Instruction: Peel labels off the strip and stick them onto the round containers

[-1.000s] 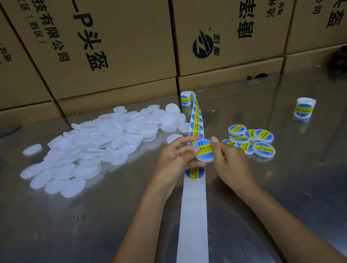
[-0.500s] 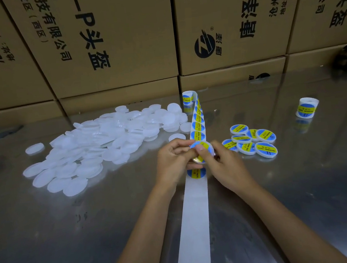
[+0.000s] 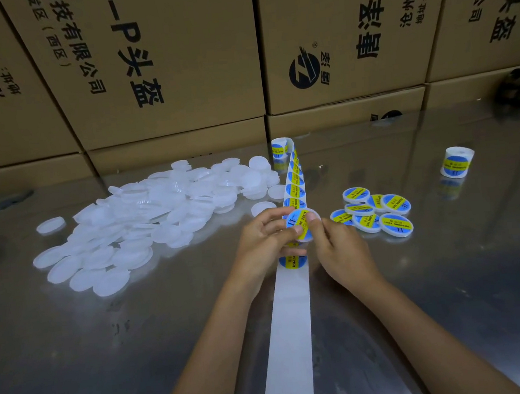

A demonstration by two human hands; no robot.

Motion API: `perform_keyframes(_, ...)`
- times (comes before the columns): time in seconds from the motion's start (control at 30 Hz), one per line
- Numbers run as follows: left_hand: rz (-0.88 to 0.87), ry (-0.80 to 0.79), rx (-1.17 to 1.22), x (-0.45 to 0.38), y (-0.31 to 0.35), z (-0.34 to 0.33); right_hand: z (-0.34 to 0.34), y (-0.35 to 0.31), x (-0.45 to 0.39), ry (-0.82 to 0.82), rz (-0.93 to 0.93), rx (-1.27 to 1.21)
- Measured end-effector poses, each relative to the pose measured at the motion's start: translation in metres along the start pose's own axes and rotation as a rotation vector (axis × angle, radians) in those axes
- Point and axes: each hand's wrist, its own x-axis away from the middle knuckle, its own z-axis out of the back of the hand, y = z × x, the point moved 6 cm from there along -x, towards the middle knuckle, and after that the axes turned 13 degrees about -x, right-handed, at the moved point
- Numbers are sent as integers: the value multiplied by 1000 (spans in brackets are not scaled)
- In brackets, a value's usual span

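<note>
Now the round container [image 3: 303,229] is held up above the strip [image 3: 291,321], and the blue and yellow label [image 3: 299,224] lies flatter on it than a moment ago, when it was only half laid. The left hand [image 3: 265,244] pinches the container at its edge, and the right hand [image 3: 340,249] presses the label with the thumb while its fingers curl behind. I judge the sticking is almost finished; the finished pile [image 3: 377,212] waits near on the right.

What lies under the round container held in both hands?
Under the labelled white round container runs the white backing strip; one blue-and-yellow label shows there. The left hand and right hand cover the rest.
</note>
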Motion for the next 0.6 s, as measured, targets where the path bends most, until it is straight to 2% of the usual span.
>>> perform_keyframes(0.13,-24,30,-19,-4,-2,-1,11,6,-6,92,-85,-108)
perform_keyframes(0.27,-24,191,-164,-9,-11,16,33,32,-13,305,-411,-537)
perform_keyframes(0.37,-56,325,-384,-11,-14,27,36,44,-9,341,-573,-779)
perform_keyframes(0.47,-43,440,-605,-9,-17,36,35,43,-9,311,-605,-816)
perform_keyframes(0.6,-72,441,-847,-9,-18,39,30,40,-10,277,-574,-755)
